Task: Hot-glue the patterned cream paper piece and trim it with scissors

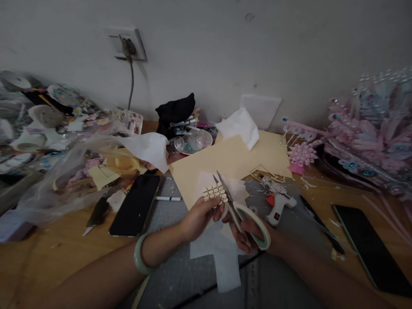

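I'm pinching the cutout (215,192) in my left hand (197,218), right hand (249,231) gripping scissors (240,210); the open blades are sitting close to my fingertips, risking a nick.
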A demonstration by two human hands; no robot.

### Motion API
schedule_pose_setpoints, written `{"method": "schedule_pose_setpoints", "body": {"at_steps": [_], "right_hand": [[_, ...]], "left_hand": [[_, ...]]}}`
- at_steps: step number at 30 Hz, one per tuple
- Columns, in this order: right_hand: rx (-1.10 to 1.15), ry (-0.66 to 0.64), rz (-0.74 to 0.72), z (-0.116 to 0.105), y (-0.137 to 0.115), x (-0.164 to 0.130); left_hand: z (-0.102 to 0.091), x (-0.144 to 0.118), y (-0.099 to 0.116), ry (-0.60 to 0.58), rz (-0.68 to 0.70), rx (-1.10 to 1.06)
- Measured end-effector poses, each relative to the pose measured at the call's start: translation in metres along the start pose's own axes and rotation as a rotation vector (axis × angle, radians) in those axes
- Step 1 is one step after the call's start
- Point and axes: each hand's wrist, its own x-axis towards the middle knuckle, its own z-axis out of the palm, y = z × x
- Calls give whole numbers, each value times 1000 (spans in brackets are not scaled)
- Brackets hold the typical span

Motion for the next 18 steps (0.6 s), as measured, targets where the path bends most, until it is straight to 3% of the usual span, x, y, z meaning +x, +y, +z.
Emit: {"method": "schedule_pose_setpoints", "body": {"at_steps": [9, 18], "right_hand": [[-12, 4, -1, -1, 3, 1], [56, -95, -84, -6, 6, 0]], "left_hand": [[0, 0, -4, -97, -39, 35], [1, -1, -1, -70, -41, -40]]}}
